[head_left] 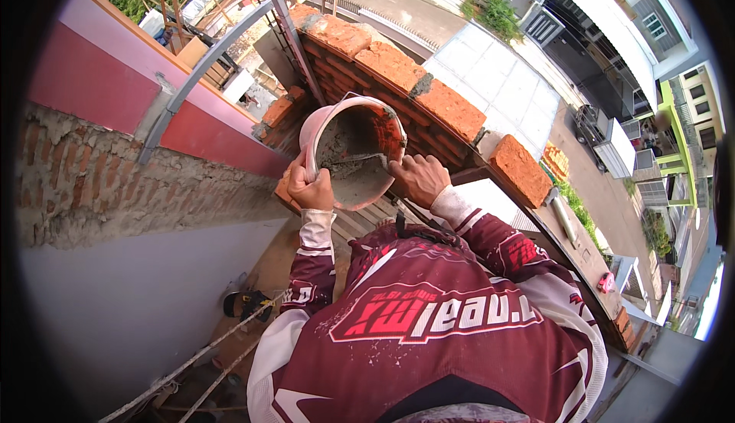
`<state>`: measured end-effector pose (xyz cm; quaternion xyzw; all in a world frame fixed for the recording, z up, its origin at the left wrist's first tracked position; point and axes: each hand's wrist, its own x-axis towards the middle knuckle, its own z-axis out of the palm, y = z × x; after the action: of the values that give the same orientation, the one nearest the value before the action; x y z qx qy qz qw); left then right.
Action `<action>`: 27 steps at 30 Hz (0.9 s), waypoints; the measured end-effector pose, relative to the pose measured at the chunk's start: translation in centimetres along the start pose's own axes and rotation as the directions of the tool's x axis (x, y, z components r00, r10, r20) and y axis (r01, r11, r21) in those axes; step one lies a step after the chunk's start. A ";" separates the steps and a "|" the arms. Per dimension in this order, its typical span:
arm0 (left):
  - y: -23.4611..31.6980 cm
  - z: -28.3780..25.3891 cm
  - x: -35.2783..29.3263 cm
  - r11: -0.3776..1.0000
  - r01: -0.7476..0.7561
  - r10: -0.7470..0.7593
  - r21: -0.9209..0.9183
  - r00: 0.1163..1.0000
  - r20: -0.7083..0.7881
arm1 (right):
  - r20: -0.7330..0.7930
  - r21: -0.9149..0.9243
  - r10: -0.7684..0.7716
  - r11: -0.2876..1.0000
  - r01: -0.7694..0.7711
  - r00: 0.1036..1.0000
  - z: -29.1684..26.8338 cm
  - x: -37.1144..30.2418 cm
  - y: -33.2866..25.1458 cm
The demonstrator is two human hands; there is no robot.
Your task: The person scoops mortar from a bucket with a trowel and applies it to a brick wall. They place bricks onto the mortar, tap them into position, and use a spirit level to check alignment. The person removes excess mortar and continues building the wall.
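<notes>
Raised spot on an open building site: patchy wall (84,174) with exposed brick on the left, low brick wall (448,107) on the right, street (570,128) well below. I only have the one head feed.

Near: left hand (310,186) closed on the bucket rim, thumb over the edge. Right hand (419,180) curled at the opposite rim, looks clamped on a trowel (367,157); I can't see the handle. Bucket (312,133) is in front of the body, between the two walls, mouth tilted toward me, grey mortar (333,143) inside. I can't see what carries its base.

Main risk, my read: left grip slips on a gritty rim, bucket rolls, mortar spills onto the planks (352,224) below. A hard trowel push on the right side could lever it over too. Right knuckles sit near the brickwork, so a wide stroke could scrape them.

Further along: brick (521,169) on the wall top, bedding not visible to me. If it's loose, a right elbow bump could send it streetward.

Far: parked truck (615,146) down there, people possible. Anything dropped outward worries me most.
</notes>
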<state>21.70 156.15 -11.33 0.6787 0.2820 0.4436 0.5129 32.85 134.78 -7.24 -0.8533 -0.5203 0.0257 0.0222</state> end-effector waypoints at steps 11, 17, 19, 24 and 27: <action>2.3 1.7 -0.1 0.995 -0.100 0.101 -0.010 0.993 0.067 | 0.428 0.737 -0.010 0.582 -0.343 0.904 1.4 1.9 0.8; 0.4 0.1 0.4 0.997 -0.078 0.078 -0.022 0.997 0.018 | -0.017 0.420 0.051 0.907 -0.039 0.999 0.6 -1.1 0.9; 0.6 0.3 0.5 0.997 -0.047 0.047 -0.062 0.999 -0.003 | -0.080 0.097 -0.034 0.994 0.042 0.996 0.4 -0.5 1.9; 0.5 0.8 -0.1 0.991 -0.095 0.090 0.092 0.995 0.050 | 0.096 0.160 0.204 0.963 -0.218 0.974 -4.6 0.7 1.4; 1.0 1.0 0.2 0.985 -0.135 0.132 0.110 0.991 0.039 | 0.355 0.171 0.195 0.948 -0.268 0.914 -4.8 2.0 1.4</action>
<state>22.62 155.55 -10.38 0.7306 0.2523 0.4497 0.4476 35.36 135.89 -2.58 -0.8849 -0.4052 0.2285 0.0233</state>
